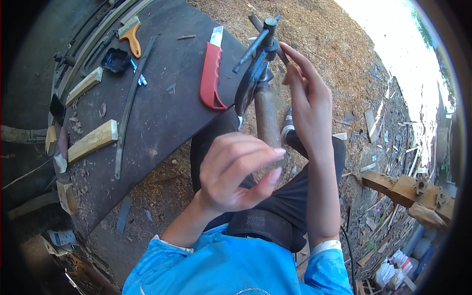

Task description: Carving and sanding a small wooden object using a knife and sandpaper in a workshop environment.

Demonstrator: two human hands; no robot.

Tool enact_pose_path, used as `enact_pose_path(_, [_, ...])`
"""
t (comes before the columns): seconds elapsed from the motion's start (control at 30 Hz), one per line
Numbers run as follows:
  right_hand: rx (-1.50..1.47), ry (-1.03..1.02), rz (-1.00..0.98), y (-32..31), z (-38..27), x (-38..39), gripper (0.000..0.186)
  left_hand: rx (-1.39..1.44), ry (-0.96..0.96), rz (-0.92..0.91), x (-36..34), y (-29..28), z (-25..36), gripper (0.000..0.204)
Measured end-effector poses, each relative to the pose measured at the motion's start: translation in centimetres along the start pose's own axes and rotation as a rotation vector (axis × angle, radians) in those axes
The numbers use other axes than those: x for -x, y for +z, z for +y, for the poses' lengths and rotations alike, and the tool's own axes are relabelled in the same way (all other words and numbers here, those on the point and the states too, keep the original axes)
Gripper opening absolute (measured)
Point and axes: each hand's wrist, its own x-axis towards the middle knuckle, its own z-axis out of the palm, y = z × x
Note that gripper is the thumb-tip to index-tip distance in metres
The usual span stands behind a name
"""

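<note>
A dark metal clamp (pixel 269 43) with a sliding bar handle stands in front of me, beside the table edge. Below it is a round, worn brown piece (pixel 267 115), partly hidden behind my left hand. My right hand (pixel 310 101) is just right of the clamp, its thumb and forefinger pinching the end of a narrow dark strip (pixel 256 22) that passes behind the clamp. Nearer my body, my left hand (pixel 239 172) hovers with thumb and fingers apart and nothing between them. A red-handled utility knife (pixel 211 76) lies on the dark table, left of the clamp.
The dark table (pixel 164 98) bears a long metal strip (pixel 132 108), an orange-handled brush (pixel 131 39), a small black tray (pixel 116 60) and wooden blocks (pixel 93 141). Wood shavings (pixel 334 44) cover the ground. At right is a timber beam (pixel 408 191).
</note>
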Motion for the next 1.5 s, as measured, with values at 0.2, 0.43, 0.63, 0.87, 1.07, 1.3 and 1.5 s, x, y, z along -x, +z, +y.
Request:
enact_pose_path(0.2, [0.47, -0.214, -0.049, 1.8, -0.9, -3.8, 0.038, 0.037, 0.001, -0.072, -0.8, 0.4, -0.8, 0.018])
enact_pose_path(0.43, [0.392, -0.166, -0.121, 0.4, -0.3, -2.2, 0.043, 0.093, -0.039, -0.027, -1.4, 0.7, -1.3, 0.012])
enact_pose_path(0.63, [-0.241, 0.297, -0.046, -2.9, 1.3, 0.8, 0.035, 0.179, -0.071, 0.054, -1.5, 1.5, -0.4, 0.017])
enact_pose_path(0.87, [-0.479, 0.186, 0.266, -5.8, -2.9, 6.7, 0.033, 0.207, -0.133, 0.097, 0.7, -0.1, 2.3, 0.043])
enact_pose_path(1.07, [-0.235, -0.228, -0.027, -0.2, -9.8, 12.5, 0.025, 0.466, -0.405, 0.104, 3.1, -3.4, 5.2, 0.066])
enact_pose_path(1.3, [-0.033, -0.712, -0.483, 5.5, -15.9, 12.8, 0.049, 0.639, -0.666, 0.655, 8.6, -12.0, 6.7, 0.038])
enact_pose_path(1.5, [-0.151, -0.562, -0.652, 15.0, -20.8, 11.2, 0.052, 0.479, -0.641, 0.963, 15.4, -18.2, 7.5, 0.037])
